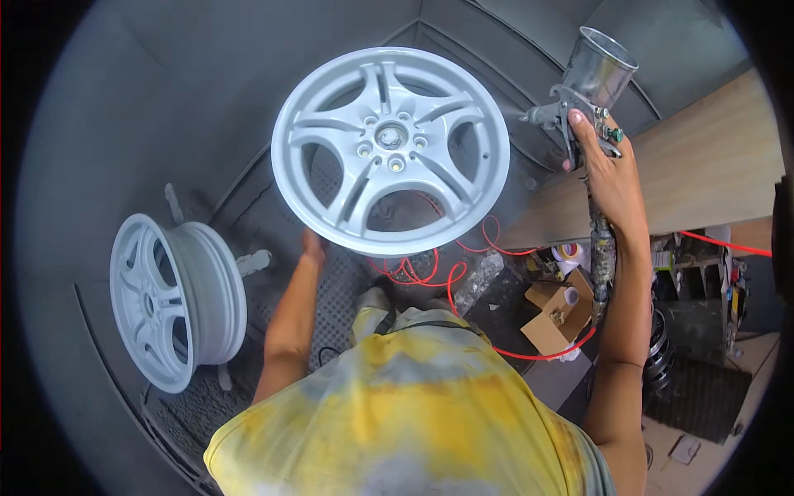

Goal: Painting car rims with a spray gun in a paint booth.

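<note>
My right hand (614, 169) is wrapped round a metal spray gun (579, 120) with a silver cup on top. Its nozzle faces left toward the rim of a white five-spoke wheel (389, 178), a short way off, and a faint mist hangs at the tip. The wheel's face, turned up toward me, looks glossy, with a rough light patch in the centre bore. At the wheel's lower left edge is my left hand (313, 246), mostly hidden behind the rim, its fingers out of sight. I cannot tell whether it grips the wheel.
Another white wheel (178, 302) stands at the left on coated supports. A red hose (546, 355) loops over the floor below the gun. An opened cardboard box (558, 318) lies at the right, by a cluttered shelf (699, 281) and a wooden panel (662, 165). Dark grey walls (165, 99) surround the wheels.
</note>
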### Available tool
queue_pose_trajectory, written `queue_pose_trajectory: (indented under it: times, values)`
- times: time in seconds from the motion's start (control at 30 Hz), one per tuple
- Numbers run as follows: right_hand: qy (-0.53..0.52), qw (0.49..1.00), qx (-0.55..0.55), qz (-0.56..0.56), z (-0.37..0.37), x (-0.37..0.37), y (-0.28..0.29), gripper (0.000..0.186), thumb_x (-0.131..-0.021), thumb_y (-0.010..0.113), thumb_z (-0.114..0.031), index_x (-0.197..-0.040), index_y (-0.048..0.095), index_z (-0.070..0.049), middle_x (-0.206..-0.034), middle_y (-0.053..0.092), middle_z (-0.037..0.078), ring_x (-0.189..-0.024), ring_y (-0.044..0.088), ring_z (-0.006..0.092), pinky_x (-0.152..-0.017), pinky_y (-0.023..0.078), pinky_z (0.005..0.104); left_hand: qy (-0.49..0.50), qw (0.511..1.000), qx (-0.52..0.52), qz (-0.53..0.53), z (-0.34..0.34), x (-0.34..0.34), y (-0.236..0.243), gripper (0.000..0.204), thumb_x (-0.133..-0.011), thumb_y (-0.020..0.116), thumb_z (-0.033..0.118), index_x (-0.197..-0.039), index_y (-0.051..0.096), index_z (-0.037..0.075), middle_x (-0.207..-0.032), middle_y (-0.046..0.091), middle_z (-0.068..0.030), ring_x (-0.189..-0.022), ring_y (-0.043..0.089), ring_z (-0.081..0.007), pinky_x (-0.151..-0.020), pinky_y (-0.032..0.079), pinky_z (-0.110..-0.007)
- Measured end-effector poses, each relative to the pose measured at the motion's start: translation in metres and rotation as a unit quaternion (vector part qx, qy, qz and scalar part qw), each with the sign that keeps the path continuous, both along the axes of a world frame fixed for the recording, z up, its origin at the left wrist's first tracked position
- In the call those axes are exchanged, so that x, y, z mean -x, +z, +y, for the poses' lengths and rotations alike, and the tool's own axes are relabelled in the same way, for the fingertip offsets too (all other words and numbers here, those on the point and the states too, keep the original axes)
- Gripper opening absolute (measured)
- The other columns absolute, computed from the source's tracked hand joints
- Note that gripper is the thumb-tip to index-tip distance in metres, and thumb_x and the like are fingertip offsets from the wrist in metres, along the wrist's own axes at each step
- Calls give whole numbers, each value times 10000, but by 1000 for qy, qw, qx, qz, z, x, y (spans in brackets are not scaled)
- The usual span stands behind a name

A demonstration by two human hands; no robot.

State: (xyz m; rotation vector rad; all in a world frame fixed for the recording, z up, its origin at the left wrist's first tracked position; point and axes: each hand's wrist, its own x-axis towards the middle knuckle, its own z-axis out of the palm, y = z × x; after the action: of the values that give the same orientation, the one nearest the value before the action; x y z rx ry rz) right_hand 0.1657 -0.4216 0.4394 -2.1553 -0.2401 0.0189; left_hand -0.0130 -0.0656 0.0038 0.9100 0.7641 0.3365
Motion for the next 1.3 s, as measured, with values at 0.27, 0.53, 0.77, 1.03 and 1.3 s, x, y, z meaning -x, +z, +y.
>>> queue_pose_trajectory:
  times: [0.27, 0.53, 0.77, 1.03, 1.3]
  values:
    - [103, 987, -108, 65, -37, 65, 23, 346, -943, 568, -341, -1016, 614, -7, -732, 547, -12, -615, 487, 78, -582, 420, 239, 33, 980, 181, 70, -99, 59, -14, 163, -881, 399, 230, -805, 499, 127, -768, 567, -47, -759, 590, -211, -753, 505, -407]
    - [160, 983, -74, 52, -67, 90, 4, 306, -948, 560, -316, -976, 600, -14, -760, 540, -15, -639, 487, 60, -567, 421, 227, 119, 982, 121, 79, -113, 48, 2, 140, -863, 398, 198, -773, 460, 111, -772, 543, -66, -762, 588, -237, -795, 510, -465]
    - [218, 968, -72, 104, -55, 121, -13, 288, -938, 579, -288, -974, 591, -2, -712, 538, -10, -652, 494, 68, -566, 428, 248, 105, 987, 99, 65, -83, 48, 15, 131, -847, 372, 143, -829, 494, 100, -733, 502, -19, -624, 529, -175, -658, 507, -382]
    - [316, 933, -94, 146, -23, 137, 0, 251, -947, 568, -230, -1004, 581, 15, -775, 536, -7, -680, 490, 70, -610, 446, 228, 50, 992, 109, 33, -72, 54, 12, 173, -815, 384, 111, -911, 512, 45, -857, 572, -75, -862, 583, -236, -841, 502, -404]
    - [254, 966, 38, -17, 8, 121, 2, 253, -946, 568, -253, -952, 580, 0, -671, 483, -10, -635, 431, 75, -589, 391, 242, 48, 989, 138, 32, -112, 62, 18, 206, -789, 396, 80, -947, 512, 17, -887, 561, -88, -850, 586, -248, -851, 512, -398]
